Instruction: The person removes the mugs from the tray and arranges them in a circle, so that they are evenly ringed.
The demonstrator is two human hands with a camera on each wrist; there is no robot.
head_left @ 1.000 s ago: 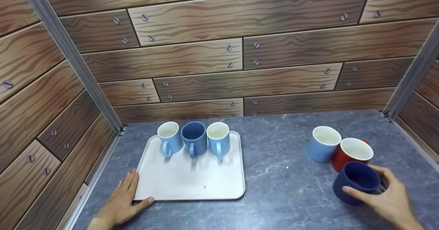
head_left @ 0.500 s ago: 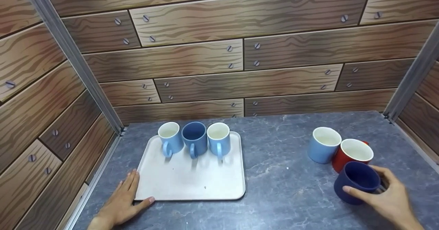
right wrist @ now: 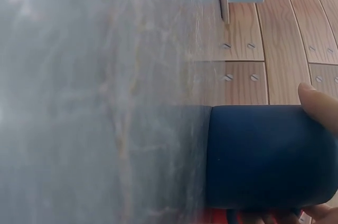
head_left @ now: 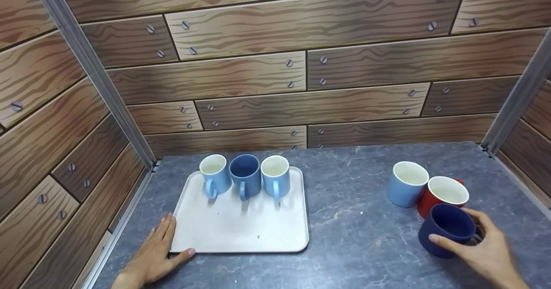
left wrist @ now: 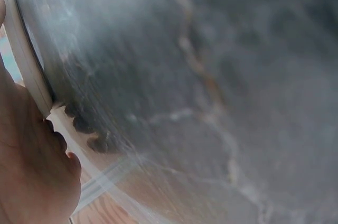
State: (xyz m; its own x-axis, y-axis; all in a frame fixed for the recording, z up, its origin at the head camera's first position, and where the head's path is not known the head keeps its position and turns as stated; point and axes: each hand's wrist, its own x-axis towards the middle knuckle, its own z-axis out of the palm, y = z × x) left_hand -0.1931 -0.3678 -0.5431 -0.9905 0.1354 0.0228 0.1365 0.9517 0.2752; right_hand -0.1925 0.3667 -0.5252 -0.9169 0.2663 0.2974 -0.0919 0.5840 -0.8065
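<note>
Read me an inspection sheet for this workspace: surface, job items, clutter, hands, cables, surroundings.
Surface: grey marbled tabletop.
Job items: white tray bearing three blue mugs in a row; navy mug, light-blue mug and red mug at right.
Clutter: nothing seen.
Hands: left hand rests against the tray's near left corner; right hand grips the navy mug.
Cables: nothing seen.
Surroundings: wood-plank-patterned walls with grey metal corner posts.

Curling right hand (head_left: 486, 246) round the navy mug (head_left: 447, 226), resting left hand (head_left: 151, 254) palm-down well to its left
</note>
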